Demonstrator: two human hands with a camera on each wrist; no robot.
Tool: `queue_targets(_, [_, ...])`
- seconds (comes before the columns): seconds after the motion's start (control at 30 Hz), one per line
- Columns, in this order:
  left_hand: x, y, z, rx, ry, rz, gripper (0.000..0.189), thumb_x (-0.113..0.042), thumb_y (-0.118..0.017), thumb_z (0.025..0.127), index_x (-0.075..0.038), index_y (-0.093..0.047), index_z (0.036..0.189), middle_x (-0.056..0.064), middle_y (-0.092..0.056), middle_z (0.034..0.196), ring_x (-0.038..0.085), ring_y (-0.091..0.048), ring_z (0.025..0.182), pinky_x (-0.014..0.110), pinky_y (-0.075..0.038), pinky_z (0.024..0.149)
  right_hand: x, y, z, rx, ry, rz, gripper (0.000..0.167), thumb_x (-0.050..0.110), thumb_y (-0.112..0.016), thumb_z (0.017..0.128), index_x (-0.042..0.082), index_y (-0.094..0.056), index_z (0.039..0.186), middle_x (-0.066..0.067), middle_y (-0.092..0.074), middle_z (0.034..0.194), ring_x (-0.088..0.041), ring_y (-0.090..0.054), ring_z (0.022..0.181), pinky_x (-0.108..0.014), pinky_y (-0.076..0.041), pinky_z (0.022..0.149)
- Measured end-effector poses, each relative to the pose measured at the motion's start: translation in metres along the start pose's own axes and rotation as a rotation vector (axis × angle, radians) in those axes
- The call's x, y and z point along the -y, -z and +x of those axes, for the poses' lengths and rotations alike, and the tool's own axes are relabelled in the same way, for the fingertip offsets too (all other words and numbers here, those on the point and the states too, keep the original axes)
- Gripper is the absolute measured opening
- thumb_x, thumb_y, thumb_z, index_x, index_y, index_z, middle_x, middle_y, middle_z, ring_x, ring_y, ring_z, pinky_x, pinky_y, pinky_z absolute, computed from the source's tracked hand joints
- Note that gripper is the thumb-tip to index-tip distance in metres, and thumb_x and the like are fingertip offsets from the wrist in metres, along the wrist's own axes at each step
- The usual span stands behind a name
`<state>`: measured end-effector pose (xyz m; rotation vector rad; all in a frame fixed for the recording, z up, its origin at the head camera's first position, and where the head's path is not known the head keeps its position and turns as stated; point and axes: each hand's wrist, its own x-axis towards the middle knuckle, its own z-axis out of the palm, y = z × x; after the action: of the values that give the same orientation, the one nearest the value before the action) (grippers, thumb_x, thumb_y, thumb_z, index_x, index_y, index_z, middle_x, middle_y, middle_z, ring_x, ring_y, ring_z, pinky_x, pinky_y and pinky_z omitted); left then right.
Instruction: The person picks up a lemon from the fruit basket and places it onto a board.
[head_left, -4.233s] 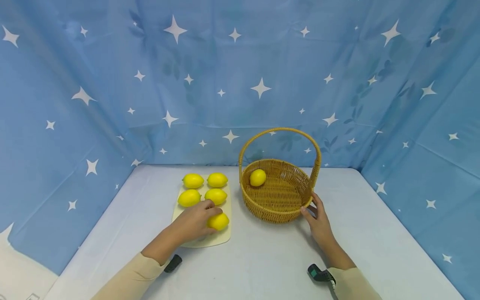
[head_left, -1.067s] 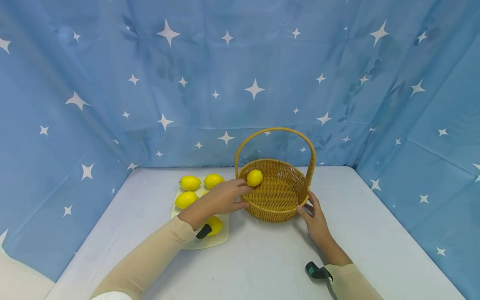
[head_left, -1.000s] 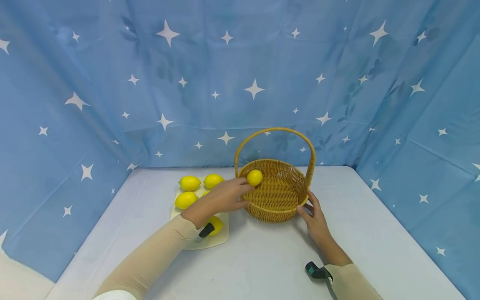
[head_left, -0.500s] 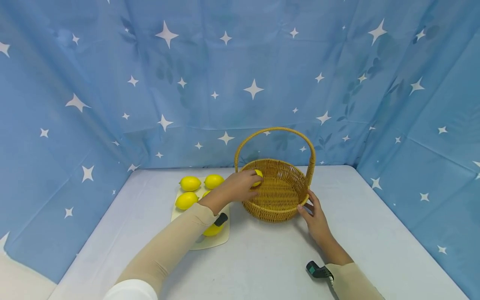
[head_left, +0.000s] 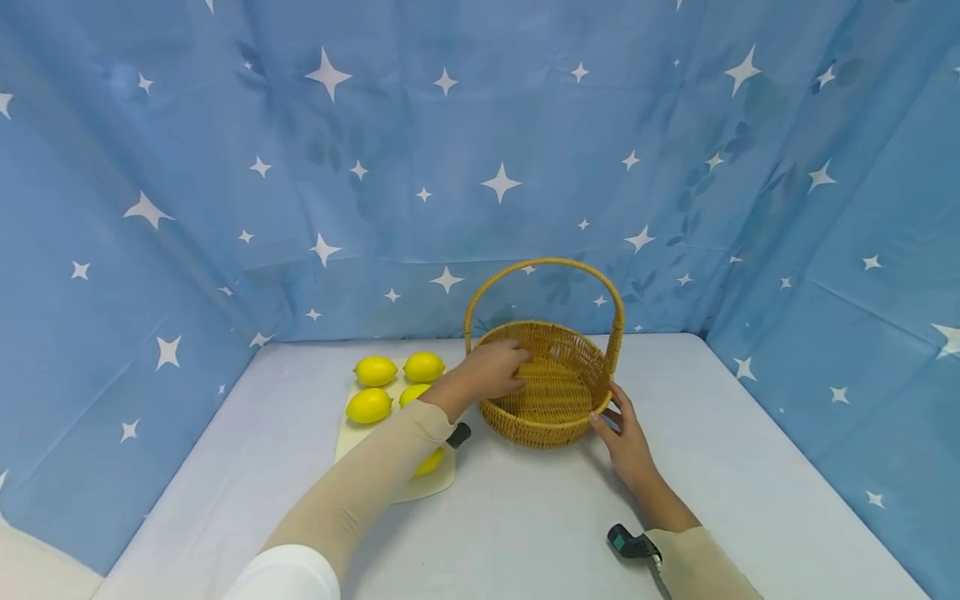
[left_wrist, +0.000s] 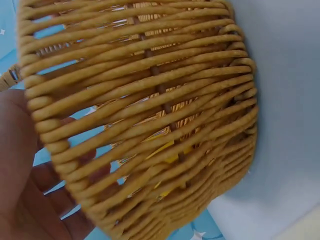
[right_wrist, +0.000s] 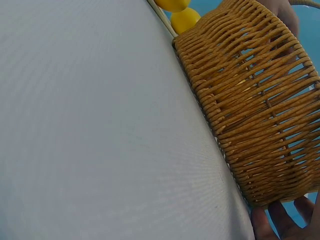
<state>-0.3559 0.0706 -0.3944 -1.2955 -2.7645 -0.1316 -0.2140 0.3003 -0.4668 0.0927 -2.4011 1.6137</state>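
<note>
My left hand [head_left: 493, 368] reaches over the left rim into the wicker basket [head_left: 551, 433]. Its fingers look loosely spread there. A lemon [left_wrist: 172, 152] shows only as yellow patches through the basket's weave in the left wrist view. From the head, the left hand covers that lemon; whether they touch is not visible. At the basket's right side, my right hand [head_left: 628, 446] rests its thumb and fingers against the outer wall near the rim. Several lemons lie on a cream board [head_left: 352, 437] left of the basket, partly under the left forearm; one is this lemon [head_left: 369, 406].
The basket's tall hoop handle [head_left: 555, 261] arches above its opening. Both stand on a white-covered table [head_left: 525, 517], with a blue star-patterned curtain [head_left: 405, 208] behind and at the sides. A dark wrist camera [head_left: 628, 542] hangs below the right wrist.
The left hand was over the board's front lemon, then moved right to the basket. It now reaches deeper, hiding the lemon there. The right hand stays at the basket's side.
</note>
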Motion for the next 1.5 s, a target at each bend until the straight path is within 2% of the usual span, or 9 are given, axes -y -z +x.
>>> queue_targets(0.33, [0.007,-0.016,0.012,0.044,0.07,0.082,0.05,-0.037,-0.065,0.094,-0.017,-0.056,0.139,0.008,-0.052,0.134,0.023,-0.051,0.121,0.037,-0.046,0.096,0.0,-0.002,0.0,0.004,0.019,-0.014,0.072,0.028,-0.055,0.1,0.011,-0.013,0.156,-0.024,-0.016,0.156,-0.047,-0.034,0.133,-0.062,-0.033,0.103])
queue_targets(0.5, [0.005,-0.016,0.018,0.066,0.125,0.117,0.054,-0.033,-0.064,0.095,-0.015,-0.05,0.144,0.011,-0.048,0.14,0.029,-0.042,0.131,0.042,-0.04,0.103,0.003,-0.001,0.001,-0.002,0.022,0.0,0.07,0.023,-0.055,0.101,0.011,-0.013,0.156,-0.024,-0.015,0.156,-0.047,-0.033,0.133,-0.062,-0.032,0.103])
queue_targets(0.73, [0.002,-0.013,0.02,0.116,0.217,0.152,0.057,-0.033,-0.061,0.096,-0.019,-0.043,0.148,0.015,-0.047,0.143,0.033,-0.041,0.132,0.042,-0.044,0.1,0.004,-0.001,0.002,0.01,0.056,0.02,0.07,0.014,-0.054,0.1,0.008,-0.012,0.156,-0.026,-0.014,0.156,-0.048,-0.034,0.133,-0.062,-0.033,0.102])
queue_targets(0.93, [0.003,-0.014,0.02,0.109,0.171,0.135,0.058,-0.034,-0.065,0.094,-0.017,-0.046,0.147,0.009,-0.046,0.145,0.028,-0.039,0.135,0.04,-0.031,0.11,0.004,0.0,0.002,0.01,0.056,0.017,0.07,0.015,-0.054,0.1,0.008,-0.013,0.156,-0.025,-0.015,0.156,-0.048,-0.034,0.132,-0.063,-0.034,0.101])
queue_targets(1.13, [0.003,-0.013,0.02,0.087,0.161,0.096,0.056,-0.034,-0.068,0.092,-0.022,-0.05,0.143,0.004,-0.049,0.141,0.028,-0.043,0.129,0.043,-0.038,0.104,0.002,0.001,0.003,0.006,0.053,0.015,0.07,0.016,-0.054,0.101,0.009,-0.013,0.156,-0.025,-0.015,0.156,-0.047,-0.035,0.132,-0.063,-0.034,0.101])
queue_targets(1.33, [0.005,-0.019,0.022,0.089,0.155,0.06,0.055,-0.027,-0.069,0.092,-0.021,-0.05,0.144,0.008,-0.044,0.145,0.03,-0.039,0.133,0.042,-0.036,0.107,0.0,0.0,0.002,0.009,0.042,0.01,0.071,0.019,-0.054,0.101,0.008,-0.012,0.156,-0.025,-0.015,0.156,-0.047,-0.035,0.133,-0.062,-0.034,0.102])
queue_targets(1.5, [0.007,-0.023,0.024,0.094,0.16,0.064,0.06,-0.025,-0.069,0.092,-0.021,-0.045,0.147,0.011,-0.039,0.146,0.032,-0.037,0.132,0.041,-0.041,0.102,-0.002,0.001,0.002,0.008,0.043,0.014,0.071,0.019,-0.054,0.101,0.008,-0.011,0.156,-0.025,-0.015,0.156,-0.046,-0.034,0.133,-0.062,-0.034,0.102])
